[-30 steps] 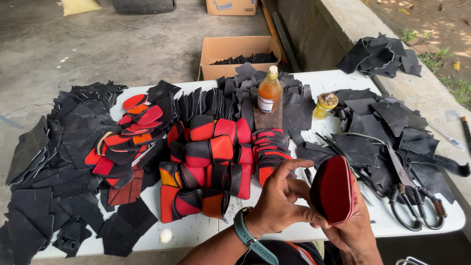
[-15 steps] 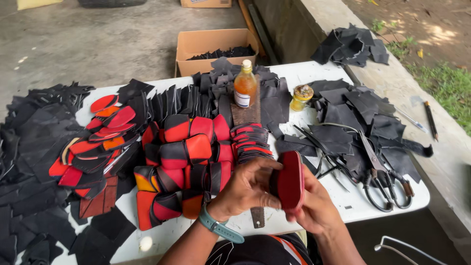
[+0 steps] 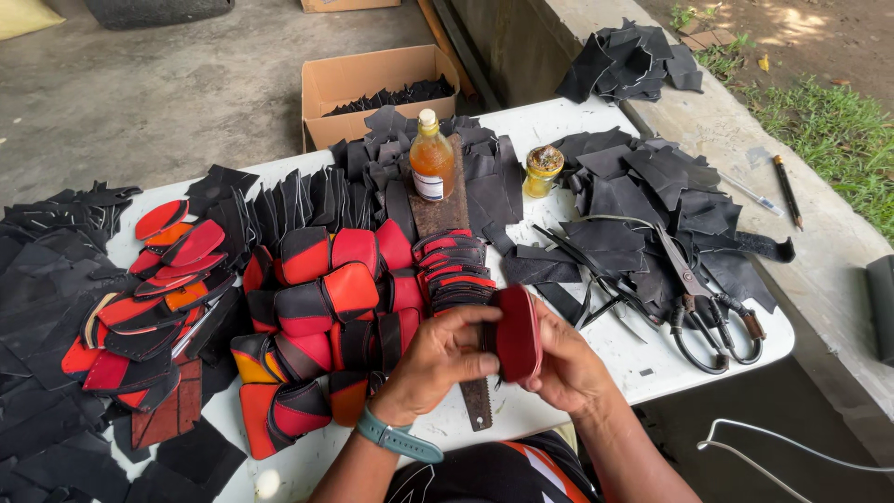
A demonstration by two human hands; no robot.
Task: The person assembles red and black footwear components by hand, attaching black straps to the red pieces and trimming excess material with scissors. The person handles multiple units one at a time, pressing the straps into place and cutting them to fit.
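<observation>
We hold a small red pouch [image 3: 518,333] between both hands, just above the near edge of the white table [image 3: 652,359]. Our left hand [image 3: 436,359] pinches its near face and edge, fingers curled over the top and thumb pressed against the side. Our right hand [image 3: 568,368] cups it from behind, palm against the far face, fingers wrapped round so only the knuckles show. Both hands are closed on the piece, neither spread.

The pouch looks like thin folded leather or a similar sheet, with a darker rim. We judge it light, pliable and a little springy, so it should bend under the thumbs rather than crack; its smooth face may slide, and the firmer rim seems the better place to grip it.

Just left of our hands lies a heap of red, orange and black sewn pieces [image 3: 326,307], and beyond it flat black offcuts [image 3: 56,279] spread towards the table's edge. A long rusty metal file [image 3: 447,210] lies under our hands and runs away from us, with an amber bottle [image 3: 432,156] standing on its far end and a small yellow jar [image 3: 543,170] near it. To the right, large black-handled scissors [image 3: 703,307] rest on more black pieces. A cardboard box [image 3: 372,84] of black cuttings stands on the floor beyond the table.
</observation>
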